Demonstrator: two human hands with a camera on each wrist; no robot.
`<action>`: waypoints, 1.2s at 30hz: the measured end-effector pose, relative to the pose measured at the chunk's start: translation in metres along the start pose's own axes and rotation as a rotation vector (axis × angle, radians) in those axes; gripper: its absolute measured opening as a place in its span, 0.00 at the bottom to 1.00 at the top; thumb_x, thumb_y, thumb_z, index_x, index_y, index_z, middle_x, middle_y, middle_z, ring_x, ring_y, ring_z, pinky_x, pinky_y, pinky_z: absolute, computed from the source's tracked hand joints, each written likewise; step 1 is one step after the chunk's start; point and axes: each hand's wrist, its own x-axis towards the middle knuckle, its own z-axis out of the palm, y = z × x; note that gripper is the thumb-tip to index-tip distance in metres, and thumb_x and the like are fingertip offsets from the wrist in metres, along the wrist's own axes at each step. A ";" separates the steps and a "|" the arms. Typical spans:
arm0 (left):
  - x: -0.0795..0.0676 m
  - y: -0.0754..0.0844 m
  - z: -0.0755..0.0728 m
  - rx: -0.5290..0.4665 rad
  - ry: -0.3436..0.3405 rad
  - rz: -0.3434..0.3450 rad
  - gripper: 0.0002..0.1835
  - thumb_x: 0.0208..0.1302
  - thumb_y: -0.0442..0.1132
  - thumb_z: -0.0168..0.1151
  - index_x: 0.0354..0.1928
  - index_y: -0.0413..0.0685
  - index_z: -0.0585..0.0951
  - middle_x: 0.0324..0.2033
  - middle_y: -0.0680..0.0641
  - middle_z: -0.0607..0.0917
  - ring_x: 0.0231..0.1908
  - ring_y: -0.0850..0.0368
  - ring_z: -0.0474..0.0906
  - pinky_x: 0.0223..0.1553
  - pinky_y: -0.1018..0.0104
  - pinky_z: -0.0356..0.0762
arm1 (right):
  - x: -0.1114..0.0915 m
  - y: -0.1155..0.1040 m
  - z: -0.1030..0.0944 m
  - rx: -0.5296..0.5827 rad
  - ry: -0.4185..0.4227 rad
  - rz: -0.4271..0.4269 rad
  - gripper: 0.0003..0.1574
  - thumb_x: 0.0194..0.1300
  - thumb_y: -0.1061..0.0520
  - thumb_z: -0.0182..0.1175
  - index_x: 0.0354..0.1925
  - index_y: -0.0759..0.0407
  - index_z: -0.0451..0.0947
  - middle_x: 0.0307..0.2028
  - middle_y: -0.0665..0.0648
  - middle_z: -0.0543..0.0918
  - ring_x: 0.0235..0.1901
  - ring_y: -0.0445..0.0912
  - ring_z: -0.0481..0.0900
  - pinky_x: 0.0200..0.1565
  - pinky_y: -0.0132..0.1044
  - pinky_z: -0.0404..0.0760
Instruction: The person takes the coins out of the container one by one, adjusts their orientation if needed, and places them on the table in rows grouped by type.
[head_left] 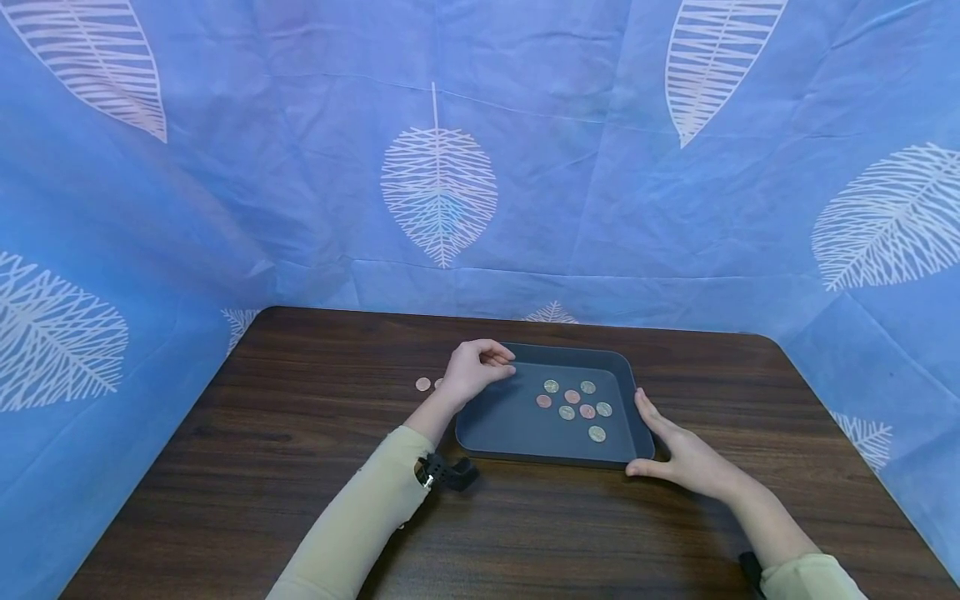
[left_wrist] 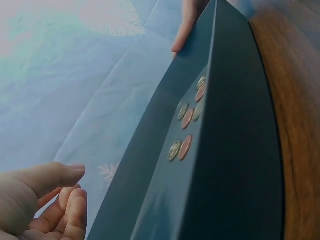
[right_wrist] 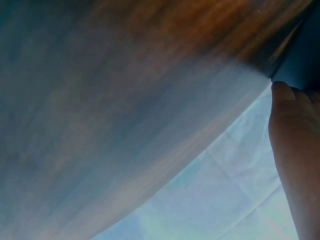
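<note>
A dark grey tray (head_left: 517,425) lies on the table, with several copper and silver coins (head_left: 587,411) spread over its middle and right part. Above the tray's left side is my left hand (head_left: 480,367), its fingers loosely bent. In the left wrist view a gap shows between the thumb (left_wrist: 70,172) and the fingertips, and no coin is visible there. My right hand (head_left: 686,454) holds the tray's near right corner, thumb at the front wall and fingers along the right wall. Left of the tray a copper coin (head_left: 423,384) lies on the wood, beside another partly hidden by my left wrist.
The dark wooden table (head_left: 300,433) has rounded far corners. Blue cloth (head_left: 562,167) with white leaf prints hangs behind it and at both sides. A black strap (head_left: 450,472) is round my left wrist.
</note>
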 end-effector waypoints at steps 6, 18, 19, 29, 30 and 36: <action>0.000 0.004 0.011 -0.010 -0.032 0.000 0.11 0.58 0.32 0.68 0.43 0.36 0.84 0.31 0.49 0.83 0.32 0.58 0.79 0.33 0.67 0.77 | 0.000 -0.001 0.000 0.001 -0.004 0.006 0.69 0.55 0.36 0.66 0.75 0.58 0.34 0.73 0.67 0.39 0.67 0.71 0.49 0.55 0.67 0.63; 0.009 0.004 0.041 -0.039 -0.078 -0.048 0.10 0.58 0.32 0.68 0.42 0.37 0.84 0.30 0.51 0.83 0.30 0.60 0.78 0.32 0.69 0.76 | 0.000 -0.001 0.000 -0.010 0.001 0.009 0.69 0.55 0.35 0.66 0.75 0.58 0.35 0.73 0.67 0.39 0.66 0.71 0.50 0.54 0.67 0.63; 0.009 0.004 0.043 -0.040 -0.082 -0.048 0.10 0.58 0.32 0.68 0.42 0.37 0.84 0.30 0.51 0.83 0.30 0.60 0.78 0.32 0.69 0.76 | 0.000 -0.002 -0.001 -0.014 0.003 0.009 0.69 0.55 0.36 0.66 0.75 0.58 0.35 0.73 0.67 0.39 0.66 0.71 0.50 0.54 0.67 0.63; 0.008 -0.006 0.053 -0.058 -0.083 -0.089 0.07 0.59 0.32 0.68 0.39 0.38 0.85 0.28 0.51 0.82 0.29 0.61 0.77 0.32 0.69 0.76 | -0.001 -0.005 -0.001 -0.017 0.004 0.007 0.68 0.55 0.37 0.66 0.75 0.58 0.34 0.73 0.68 0.40 0.66 0.72 0.51 0.53 0.68 0.63; 0.008 -0.006 0.053 -0.054 -0.085 -0.090 0.07 0.59 0.32 0.68 0.39 0.38 0.85 0.28 0.51 0.83 0.29 0.60 0.77 0.32 0.68 0.76 | -0.001 -0.005 -0.001 -0.017 0.006 0.009 0.69 0.55 0.36 0.66 0.75 0.58 0.34 0.73 0.68 0.40 0.66 0.71 0.51 0.54 0.68 0.63; 0.008 -0.008 0.053 -0.015 -0.110 -0.125 0.08 0.59 0.32 0.67 0.40 0.38 0.85 0.28 0.51 0.82 0.29 0.60 0.77 0.33 0.68 0.76 | -0.001 -0.003 -0.001 -0.022 0.008 0.006 0.69 0.55 0.36 0.66 0.75 0.58 0.34 0.73 0.67 0.40 0.66 0.71 0.51 0.54 0.68 0.63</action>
